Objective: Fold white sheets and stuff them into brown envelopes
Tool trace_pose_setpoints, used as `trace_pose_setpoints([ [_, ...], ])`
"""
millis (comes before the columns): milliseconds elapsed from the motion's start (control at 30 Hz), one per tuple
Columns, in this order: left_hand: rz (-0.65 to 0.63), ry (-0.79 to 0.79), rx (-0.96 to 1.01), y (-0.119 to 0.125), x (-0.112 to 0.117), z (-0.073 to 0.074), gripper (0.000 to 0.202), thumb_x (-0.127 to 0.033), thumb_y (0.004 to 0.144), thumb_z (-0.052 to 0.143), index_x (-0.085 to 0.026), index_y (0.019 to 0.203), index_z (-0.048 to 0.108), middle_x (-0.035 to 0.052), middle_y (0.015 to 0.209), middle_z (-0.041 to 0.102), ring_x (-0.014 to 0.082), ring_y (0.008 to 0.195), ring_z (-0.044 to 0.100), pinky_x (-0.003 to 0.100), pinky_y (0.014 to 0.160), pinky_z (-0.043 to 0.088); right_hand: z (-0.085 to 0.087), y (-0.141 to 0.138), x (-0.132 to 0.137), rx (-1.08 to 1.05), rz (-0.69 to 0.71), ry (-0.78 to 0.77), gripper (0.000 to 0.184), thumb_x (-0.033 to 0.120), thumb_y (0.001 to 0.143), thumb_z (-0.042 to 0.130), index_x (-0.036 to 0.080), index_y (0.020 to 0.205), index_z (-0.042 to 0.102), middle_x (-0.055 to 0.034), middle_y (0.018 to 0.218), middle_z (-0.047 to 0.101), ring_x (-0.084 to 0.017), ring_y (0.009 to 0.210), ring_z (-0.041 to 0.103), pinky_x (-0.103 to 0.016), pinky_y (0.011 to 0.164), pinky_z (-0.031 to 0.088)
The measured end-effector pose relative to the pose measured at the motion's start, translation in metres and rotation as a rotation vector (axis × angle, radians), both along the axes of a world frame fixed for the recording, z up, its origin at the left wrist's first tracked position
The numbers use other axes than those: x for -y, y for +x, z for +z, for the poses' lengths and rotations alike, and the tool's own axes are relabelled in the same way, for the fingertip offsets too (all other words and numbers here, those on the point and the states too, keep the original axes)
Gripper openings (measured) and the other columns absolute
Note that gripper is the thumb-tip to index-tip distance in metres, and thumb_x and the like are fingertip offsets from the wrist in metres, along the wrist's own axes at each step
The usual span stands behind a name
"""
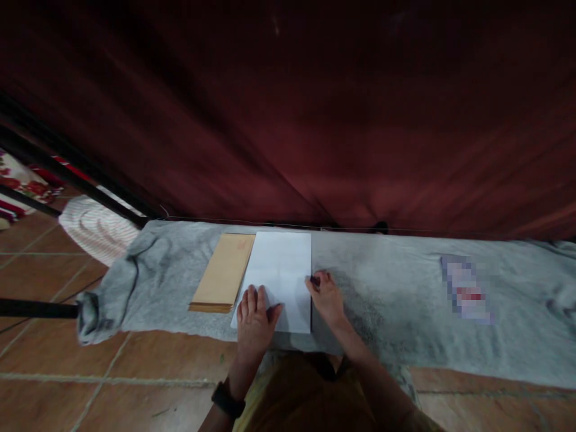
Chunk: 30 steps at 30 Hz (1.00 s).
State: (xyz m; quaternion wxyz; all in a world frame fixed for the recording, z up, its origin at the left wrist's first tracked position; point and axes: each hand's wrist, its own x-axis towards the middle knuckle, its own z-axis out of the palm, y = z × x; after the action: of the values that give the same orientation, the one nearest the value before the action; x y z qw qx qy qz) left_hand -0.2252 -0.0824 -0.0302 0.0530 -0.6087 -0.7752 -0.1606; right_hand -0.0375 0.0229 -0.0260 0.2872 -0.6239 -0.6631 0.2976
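White paper, a sheet or a thin stack, lies on the grey cloth in front of me. My left hand rests flat on its lower left part, fingers stretched out and thumb apart. At the paper's right edge, my right hand is closed, its fingertips pinched together. Something small and dark shows between those fingers; its kind is too small to tell. Left of the paper, almost against it, lies a stack of brown envelopes with a faint reddish mark near the top.
Grey cloth covers the long low surface. A blurred-out purplish item lies on it at the right. Behind hangs a dark red curtain. Black metal bars and a striped cloth are at the left, above a tiled floor.
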Motion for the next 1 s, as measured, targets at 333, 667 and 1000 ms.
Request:
trace_pose_setpoints([
  [333, -0.061, 0.036, 0.031, 0.006, 0.009, -0.001, 0.063, -0.046, 0.097, 0.05, -0.013, 0.15, 0.043, 0.0248, 0.154, 0.043, 0.0408, 0.142, 0.042, 0.06, 0.111, 0.037, 0.005, -0.018, -0.005, 0.132, -0.003, -0.04, 0.012, 0.035, 0.089, 0.06, 0.023, 0.086, 0.058, -0.0068, 0.088, 0.068, -0.024, 0.079, 0.066, -0.032, 0.069, 0.046],
  [667, -0.089, 0.121, 0.238, -0.005, 0.012, 0.01, 0.058, -0.044, 0.097, 0.053, -0.023, 0.15, 0.043, 0.0159, 0.159, 0.039, 0.0359, 0.145, 0.037, 0.058, 0.113, 0.039, 0.01, 0.003, -0.01, -0.283, 0.012, -0.104, 0.026, 0.045, 0.087, 0.046, 0.025, 0.079, 0.06, 0.0015, 0.073, 0.064, -0.018, 0.068, 0.059, -0.029, 0.067, 0.045],
  [1000, -0.186, 0.066, 0.501, 0.02, 0.002, 0.018, 0.049, -0.042, 0.098, 0.05, -0.025, 0.144, 0.05, 0.0109, 0.153, 0.047, 0.0273, 0.139, 0.048, 0.048, 0.111, 0.048, 0.006, 0.121, 0.006, -0.574, -0.23, -0.167, 0.041, 0.061, 0.076, 0.062, 0.022, 0.085, 0.069, -0.0032, 0.079, 0.07, -0.023, 0.075, 0.063, -0.034, 0.071, 0.052],
])
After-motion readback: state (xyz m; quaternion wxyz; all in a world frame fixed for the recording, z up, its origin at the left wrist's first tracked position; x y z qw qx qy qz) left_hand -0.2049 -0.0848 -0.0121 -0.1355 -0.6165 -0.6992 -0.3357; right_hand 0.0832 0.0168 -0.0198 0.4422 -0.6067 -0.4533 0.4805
